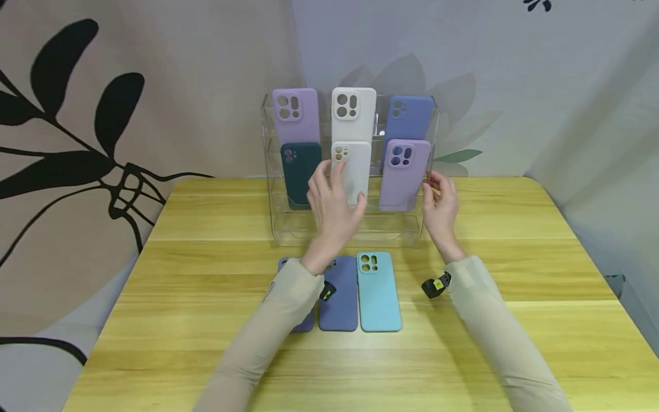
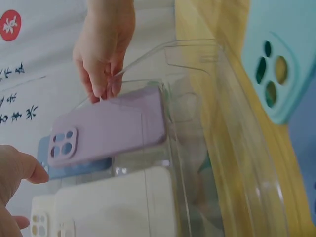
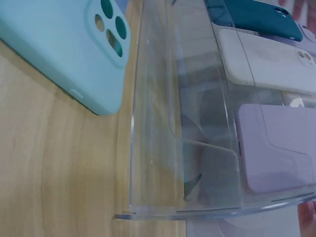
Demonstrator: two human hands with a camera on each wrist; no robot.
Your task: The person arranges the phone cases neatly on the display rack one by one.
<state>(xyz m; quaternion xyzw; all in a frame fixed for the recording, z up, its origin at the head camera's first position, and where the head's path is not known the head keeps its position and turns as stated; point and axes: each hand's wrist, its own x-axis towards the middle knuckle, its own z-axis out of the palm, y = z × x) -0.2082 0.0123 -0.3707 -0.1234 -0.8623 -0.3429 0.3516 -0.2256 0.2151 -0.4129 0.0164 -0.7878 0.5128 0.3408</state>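
Note:
A clear tiered stand (image 1: 346, 234) holds two rows of phone cases. My left hand (image 1: 332, 203) is spread before the lower white phone case (image 1: 358, 171), its fingertips overlapping that case's left edge in the head view. Beside it leans a dark green phone case (image 1: 300, 171). My right hand (image 1: 441, 206) pinches the stand's right side wall, close to the lower lilac phone case (image 1: 401, 189); in the left wrist view its fingertips (image 2: 101, 94) meet at that wall. Behind stand an upper lilac case (image 1: 309, 123), an upper white case (image 1: 360, 126) and a blue case (image 1: 414, 120).
On the wooden table (image 1: 489, 343), before the stand, lie a light blue phone case (image 1: 380, 303), a slate-blue case (image 1: 340, 309) and another bluish case (image 1: 304, 326) partly under my left sleeve. A patterned cloth (image 1: 216, 86) hangs behind.

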